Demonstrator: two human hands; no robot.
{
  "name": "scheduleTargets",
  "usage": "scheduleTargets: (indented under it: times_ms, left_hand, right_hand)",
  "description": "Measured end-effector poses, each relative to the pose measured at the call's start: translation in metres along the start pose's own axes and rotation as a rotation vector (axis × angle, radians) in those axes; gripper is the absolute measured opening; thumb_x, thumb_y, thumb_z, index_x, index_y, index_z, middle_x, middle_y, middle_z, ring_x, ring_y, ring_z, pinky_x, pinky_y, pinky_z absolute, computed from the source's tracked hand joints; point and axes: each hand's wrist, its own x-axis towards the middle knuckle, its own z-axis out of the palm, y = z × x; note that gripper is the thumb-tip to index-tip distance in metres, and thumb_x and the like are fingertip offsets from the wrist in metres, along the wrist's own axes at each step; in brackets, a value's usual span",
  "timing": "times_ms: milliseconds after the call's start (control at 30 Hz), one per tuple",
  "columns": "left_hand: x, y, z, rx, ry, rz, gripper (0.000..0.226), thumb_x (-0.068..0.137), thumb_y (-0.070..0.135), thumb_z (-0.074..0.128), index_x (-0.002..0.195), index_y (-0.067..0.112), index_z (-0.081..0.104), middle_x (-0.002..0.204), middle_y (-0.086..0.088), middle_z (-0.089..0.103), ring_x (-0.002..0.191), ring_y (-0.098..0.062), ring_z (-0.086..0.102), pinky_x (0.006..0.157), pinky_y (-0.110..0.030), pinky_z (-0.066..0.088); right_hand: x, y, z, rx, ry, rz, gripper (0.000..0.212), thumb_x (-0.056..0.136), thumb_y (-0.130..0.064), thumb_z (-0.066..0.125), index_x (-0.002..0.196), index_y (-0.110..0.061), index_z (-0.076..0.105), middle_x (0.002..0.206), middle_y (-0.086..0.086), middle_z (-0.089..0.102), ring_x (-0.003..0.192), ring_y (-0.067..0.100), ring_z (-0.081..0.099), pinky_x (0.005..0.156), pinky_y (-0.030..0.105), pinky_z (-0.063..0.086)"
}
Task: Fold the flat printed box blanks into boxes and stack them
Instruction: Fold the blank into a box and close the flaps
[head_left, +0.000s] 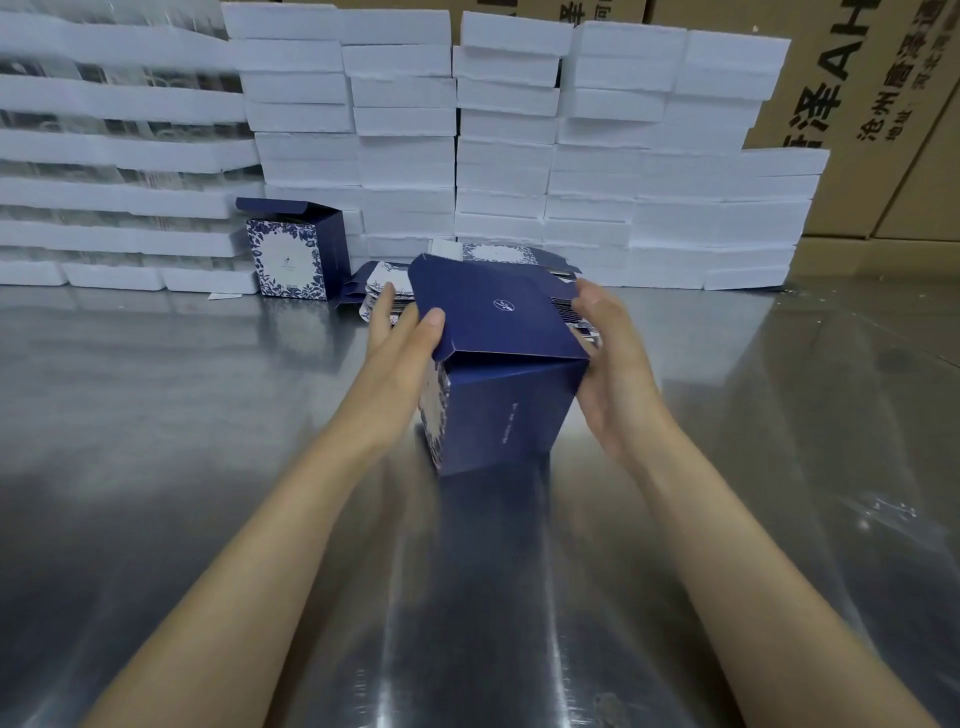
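Navy box (498, 410), lid flap open, tilted between both hands.
Hold: left hand (400, 353) grips its left side, thumb on flap; right hand (613, 364) clasps its right side; flat blanks (382, 291) just beyond left hand.

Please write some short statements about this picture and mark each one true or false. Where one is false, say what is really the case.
1. The left hand and the right hand both hold the dark blue box. True.
2. The top flap of that box is tucked shut. False: it is open and raised.
3. A finished box stands on the table, to the left of the pile of flat blanks. True.
4. The stacks along the back of the table are dark blue. False: they are white.
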Motion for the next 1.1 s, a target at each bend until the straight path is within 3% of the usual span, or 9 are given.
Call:
scheduleTargets:
  times_ms: [100,233,333,500,600,700,800,1000,1100]
  left_hand:
    - [-0.003,-0.011,0.002,0.219,0.109,0.074,0.032,0.088,0.071,0.036,0.083,0.045,0.055,0.161,0.012,-0.006,0.136,0.015,0.006,0.106,-0.016,0.012]
    - [-0.002,-0.012,0.008,0.309,0.183,0.170,0.037,0.082,0.069,0.041,0.096,0.042,0.062,0.159,0.004,0.013,0.147,-0.010,0.011,0.117,-0.041,0.025]
    - [0.001,-0.014,0.003,0.287,0.263,0.246,0.045,0.089,0.055,0.047,0.088,0.018,0.072,0.150,0.003,0.033,0.140,-0.011,0.029,0.114,-0.032,0.028]
    - [0.002,-0.016,-0.002,0.182,0.335,0.329,0.036,0.097,0.037,0.049,0.075,0.018,0.071,0.113,0.009,0.062,0.102,0.011,0.054,0.085,-0.008,0.037]
    - [0.007,-0.017,-0.006,-0.057,0.384,0.185,0.043,0.093,0.047,0.049,0.080,0.016,0.075,0.080,0.014,0.068,0.088,0.004,0.063,0.082,-0.020,0.046]
    - [0.010,-0.014,-0.010,-0.274,0.483,0.043,0.048,0.091,0.050,0.053,0.058,0.021,0.072,0.087,0.007,0.076,0.092,-0.012,0.071,0.089,-0.037,0.052]
    - [0.009,-0.012,-0.013,-0.354,0.599,0.044,0.026,0.094,0.039,0.059,0.073,0.023,0.059,0.084,-0.001,0.076,0.084,-0.016,0.073,0.074,-0.034,0.056]
    - [0.003,-0.011,-0.008,0.186,0.410,0.312,0.014,0.093,0.031,0.061,0.103,0.023,0.067,0.108,0.014,0.066,0.101,0.005,0.059,0.083,-0.009,0.043]
    - [-0.001,-0.011,-0.001,0.563,0.319,0.512,0.013,0.094,0.023,0.062,0.094,0.015,0.072,0.117,0.004,0.064,0.117,-0.015,0.054,0.097,-0.027,0.042]
  right_hand:
    - [-0.008,0.003,0.006,-0.419,0.167,-0.407,0.031,0.085,-0.024,0.059,0.116,-0.021,0.060,0.122,-0.008,0.057,0.117,0.004,0.053,0.102,0.027,0.042]
    - [-0.015,0.012,0.020,-0.716,-0.139,-0.761,0.029,0.086,-0.025,0.065,0.113,-0.015,0.066,0.115,-0.013,0.060,0.116,0.004,0.054,0.101,0.024,0.039]
    - [-0.010,0.022,0.017,-0.958,-0.201,-0.838,0.034,0.085,-0.017,0.068,0.118,-0.012,0.066,0.113,-0.002,0.062,0.109,0.016,0.057,0.097,0.036,0.041]
    - [0.000,0.026,-0.005,-0.977,-0.145,-0.747,0.025,0.085,-0.005,0.064,0.110,-0.006,0.068,0.110,0.004,0.063,0.105,0.023,0.056,0.098,0.030,0.040]
    - [0.000,0.029,-0.002,-0.989,-0.158,-0.701,0.028,0.088,-0.022,0.066,0.113,-0.009,0.067,0.112,0.001,0.060,0.108,0.021,0.051,0.098,0.014,0.030]
    - [-0.002,0.029,0.002,-1.010,-0.188,-0.679,0.044,0.083,-0.042,0.068,0.115,-0.012,0.067,0.114,-0.003,0.057,0.112,0.018,0.048,0.101,0.020,0.031]
    - [-0.005,0.029,0.005,-0.964,-0.204,-0.630,0.043,0.092,-0.045,0.050,0.117,-0.015,0.067,0.114,-0.008,0.053,0.113,0.013,0.044,0.101,0.025,0.033]
    - [-0.004,0.036,0.014,-0.977,-0.160,-0.682,0.026,0.092,-0.006,0.054,0.115,-0.009,0.067,0.111,0.002,0.058,0.105,0.018,0.045,0.095,0.024,0.036]
    - [-0.002,0.036,0.017,-0.996,-0.120,-0.684,0.025,0.089,-0.005,0.056,0.110,-0.011,0.068,0.107,0.002,0.059,0.101,0.022,0.047,0.090,0.039,0.043]
